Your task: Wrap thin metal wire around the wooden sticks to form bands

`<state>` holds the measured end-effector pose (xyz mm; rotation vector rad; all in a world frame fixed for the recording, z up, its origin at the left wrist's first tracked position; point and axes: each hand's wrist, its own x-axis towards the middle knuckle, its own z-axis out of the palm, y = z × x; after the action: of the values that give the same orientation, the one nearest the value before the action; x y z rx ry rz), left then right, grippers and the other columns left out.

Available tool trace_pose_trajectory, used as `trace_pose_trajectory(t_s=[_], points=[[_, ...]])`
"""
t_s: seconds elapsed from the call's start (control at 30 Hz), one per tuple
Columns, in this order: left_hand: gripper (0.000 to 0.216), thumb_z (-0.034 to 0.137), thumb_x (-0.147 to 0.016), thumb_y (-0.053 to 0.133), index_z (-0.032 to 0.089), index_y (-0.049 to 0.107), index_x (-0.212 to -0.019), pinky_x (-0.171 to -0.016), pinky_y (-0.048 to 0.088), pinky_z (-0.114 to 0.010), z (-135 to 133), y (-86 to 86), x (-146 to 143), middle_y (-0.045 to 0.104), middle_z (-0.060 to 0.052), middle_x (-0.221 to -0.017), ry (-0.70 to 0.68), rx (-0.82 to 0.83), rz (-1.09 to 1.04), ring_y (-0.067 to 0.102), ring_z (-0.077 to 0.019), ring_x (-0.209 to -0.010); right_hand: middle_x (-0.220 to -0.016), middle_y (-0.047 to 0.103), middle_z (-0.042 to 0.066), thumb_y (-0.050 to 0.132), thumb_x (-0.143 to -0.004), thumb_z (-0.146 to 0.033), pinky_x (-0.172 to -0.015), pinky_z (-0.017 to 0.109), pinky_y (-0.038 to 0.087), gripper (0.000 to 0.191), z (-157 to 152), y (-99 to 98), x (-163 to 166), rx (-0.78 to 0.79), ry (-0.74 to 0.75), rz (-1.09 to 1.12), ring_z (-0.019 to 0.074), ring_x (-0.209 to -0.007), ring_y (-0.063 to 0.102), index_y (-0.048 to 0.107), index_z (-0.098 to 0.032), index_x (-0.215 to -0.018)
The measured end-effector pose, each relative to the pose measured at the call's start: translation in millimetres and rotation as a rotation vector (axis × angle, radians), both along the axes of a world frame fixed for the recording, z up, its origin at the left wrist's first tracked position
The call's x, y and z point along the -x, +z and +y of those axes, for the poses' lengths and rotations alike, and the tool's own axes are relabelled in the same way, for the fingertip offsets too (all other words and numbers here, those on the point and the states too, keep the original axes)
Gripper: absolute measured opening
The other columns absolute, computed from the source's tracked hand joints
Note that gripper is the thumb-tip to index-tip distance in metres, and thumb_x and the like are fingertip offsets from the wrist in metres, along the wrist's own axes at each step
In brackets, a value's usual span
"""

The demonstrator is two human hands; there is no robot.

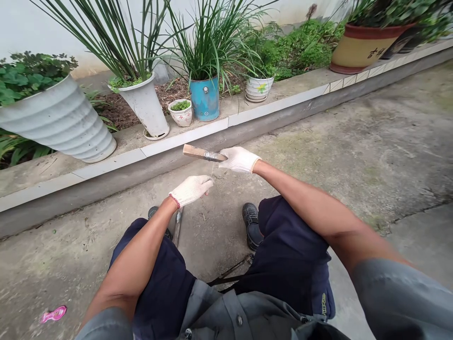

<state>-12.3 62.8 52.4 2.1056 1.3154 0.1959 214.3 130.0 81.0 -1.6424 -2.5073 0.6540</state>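
My right hand (239, 159), in a white knit glove, is closed round one end of a wooden stick (194, 151). Silvery wire (211, 156) is wound in tight turns about the stick near my fingers. From these turns a thin loose strand of wire (212, 171) hangs down to my left hand (193, 190), also gloved, whose fingers are pinched on it. The stick points left, roughly level, above the concrete floor. Whatever end of it lies inside my right hand is hidden. Below my left wrist, a second wooden handle with a wire-bound part (178, 224) lies by my left shoe.
A low tiled ledge (184, 140) runs across in front, bearing a white ribbed pot (67, 120), a tall white pot (146, 106), a blue bucket planter (205, 99) and other plants. A pink object (54, 314) lies at lower left. A dark strap-like thing (231, 274) is between my legs.
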Motion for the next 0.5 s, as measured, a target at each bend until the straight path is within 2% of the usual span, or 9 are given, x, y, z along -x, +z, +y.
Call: trace_pose_trajectory(t_s=[0.07, 0.17, 0.3, 0.4, 0.5], points=[[0.038, 0.046, -0.099, 0.039, 0.023, 0.069, -0.096, -0.063, 0.042, -0.027, 0, -2.3, -1, 0.071, 0.002, -0.075, -0.009, 0.014, 0.027, 0.061, -0.0163, -0.062, -0.094, 0.074, 0.011, 0.059, -0.087, -0.039, -0.069, 0.028, 0.041, 0.027, 5, -4.8, 3, -0.067, -0.045, -0.132, 0.0226, -0.083, 0.066, 0.070, -0.021, -0.104], [0.036, 0.042, -0.099, 0.039, 0.023, 0.069, -0.091, -0.062, 0.039, -0.026, 2, -5.8, -1, 0.070, 0.002, -0.073, -0.039, -0.006, 0.052, 0.060, -0.0164, -0.064, -0.101, 0.074, 0.017, 0.066, -0.081, -0.026, -0.077, 0.034, 0.046, 0.031, 5, -9.8, 8, -0.012, -0.046, -0.355, 0.0286, -0.092, 0.069, 0.072, -0.018, -0.110], [0.038, 0.042, -0.098, 0.039, 0.023, 0.068, -0.083, -0.064, 0.038, -0.026, 5, -7.5, 3, 0.069, 0.001, -0.074, -0.064, -0.062, 0.083, 0.060, -0.0171, -0.067, -0.100, 0.074, 0.018, 0.070, -0.071, -0.014, -0.079, 0.038, 0.049, 0.033, -5, -16.2, 13, 0.112, 0.106, -0.552, 0.0309, -0.092, 0.070, 0.075, -0.016, -0.103], [0.037, 0.042, -0.097, 0.041, 0.023, 0.070, -0.084, -0.068, 0.039, -0.026, 8, -6.5, 7, 0.070, 0.000, -0.079, -0.092, -0.120, 0.095, 0.060, -0.0175, -0.072, -0.092, 0.074, 0.013, 0.069, -0.068, -0.015, -0.073, 0.035, 0.046, 0.028, -14, -21.2, 11, 0.169, 0.304, -0.534, 0.0258, -0.084, 0.068, 0.075, -0.018, -0.095], [0.038, 0.043, -0.097, 0.042, 0.023, 0.073, -0.092, -0.069, 0.041, -0.025, 10, -4.4, 12, 0.072, 0.000, -0.083, -0.068, -0.122, 0.091, 0.061, -0.0178, -0.075, -0.077, 0.069, 0.003, 0.071, -0.068, -0.025, -0.066, 0.029, 0.041, 0.021, -18, -21.5, 4, 0.295, 0.464, -0.393, 0.0186, -0.073, 0.061, 0.073, -0.019, -0.088]])
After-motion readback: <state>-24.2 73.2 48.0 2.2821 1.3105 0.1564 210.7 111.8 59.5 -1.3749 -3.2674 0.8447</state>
